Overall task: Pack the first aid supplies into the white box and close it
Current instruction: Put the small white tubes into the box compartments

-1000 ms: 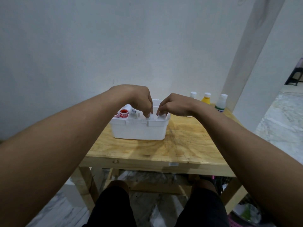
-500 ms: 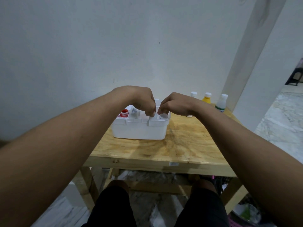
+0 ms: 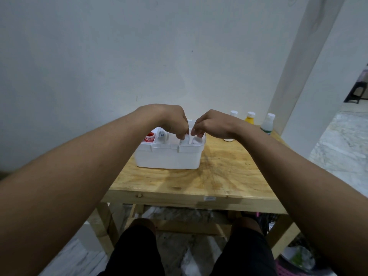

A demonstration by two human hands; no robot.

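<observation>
Beyond the fingers [image 3: 180, 133] I see a bare pale wall [image 3: 139, 56]; under them a wooden tabletop [image 3: 219, 176]; right of them a white pillar [image 3: 302, 66] and marbled floor [image 3: 342, 148].

I see the box [image 3: 169, 158] on the table [image 3: 199, 182], a tape roll [image 3: 149, 137] in its left end, three bottles [image 3: 250, 117] to its far right.
</observation>
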